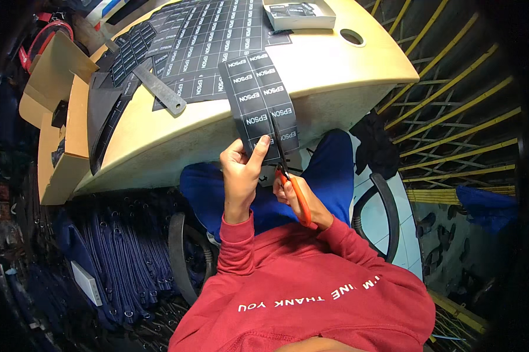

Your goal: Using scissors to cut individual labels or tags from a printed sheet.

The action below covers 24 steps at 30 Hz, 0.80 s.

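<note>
My left hand (pixel 242 173) pinches the near end of a black strip of printed labels (pixel 252 97), thumb on top. White lettering and thin grid lines divide the strip into two columns. My right hand (pixel 293 196) is closed round the orange handles of a pair of scissors (pixel 299 199). Their dark blades lie along the line between the two columns, and the strip is split there at its near end. The strip's far end reaches over the table edge, above larger black printed sheets (pixel 208 41).
On the curved wooden table (pixel 358 64) lie a metal ruler (pixel 159 90) and a small white box (pixel 302 20) with dark labels inside. A cardboard box (pixel 65 135) stands open at the left. Dark blue straps (pixel 123 258) hang below. A yellow folding gate (pixel 452 100) runs along the right.
</note>
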Tool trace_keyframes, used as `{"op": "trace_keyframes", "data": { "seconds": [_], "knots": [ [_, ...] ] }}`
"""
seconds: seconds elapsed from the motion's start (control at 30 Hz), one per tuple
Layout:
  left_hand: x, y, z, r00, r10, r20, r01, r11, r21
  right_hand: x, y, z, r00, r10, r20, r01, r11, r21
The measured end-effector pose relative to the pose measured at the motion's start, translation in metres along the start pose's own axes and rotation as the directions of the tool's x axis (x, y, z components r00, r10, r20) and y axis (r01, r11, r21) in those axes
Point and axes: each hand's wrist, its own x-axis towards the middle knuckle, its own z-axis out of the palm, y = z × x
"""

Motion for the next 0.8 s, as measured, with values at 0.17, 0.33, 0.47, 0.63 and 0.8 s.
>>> {"op": "trace_keyframes", "data": {
  "seconds": [0.17, 0.33, 0.47, 0.63, 0.8],
  "knots": [
    [-0.0048, 0.0042, 0.0018, 0.999, -0.027, 0.033, 0.027, 1.0, -0.004, 0.0023, -0.0032, 0.0016, 1.0, -0.001, 0.004, 0.0, 0.996, 0.091],
    [-0.0045, 0.0004, 0.0012, 0.999, -0.03, 0.036, 0.031, 0.999, -0.03, 0.0057, -0.0069, 0.0031, 1.0, 0.007, -0.01, -0.006, 0.993, 0.12],
    [-0.0042, -0.0012, 0.0005, 0.998, -0.043, 0.041, 0.044, 0.999, -0.026, 0.0063, -0.0069, 0.004, 0.999, 0.031, -0.011, -0.029, 0.99, 0.138],
    [-0.0055, 0.0021, 0.0043, 0.999, -0.02, 0.029, 0.021, 0.999, -0.038, 0.0061, -0.0028, 0.0034, 0.999, 0.034, -0.028, -0.029, 0.99, 0.139],
    [-0.0055, 0.0023, 0.0046, 1.0, -0.015, 0.026, 0.016, 0.999, -0.051, 0.0061, -0.0004, 0.0052, 0.999, 0.039, -0.029, -0.034, 0.985, 0.169]
  ]
}}
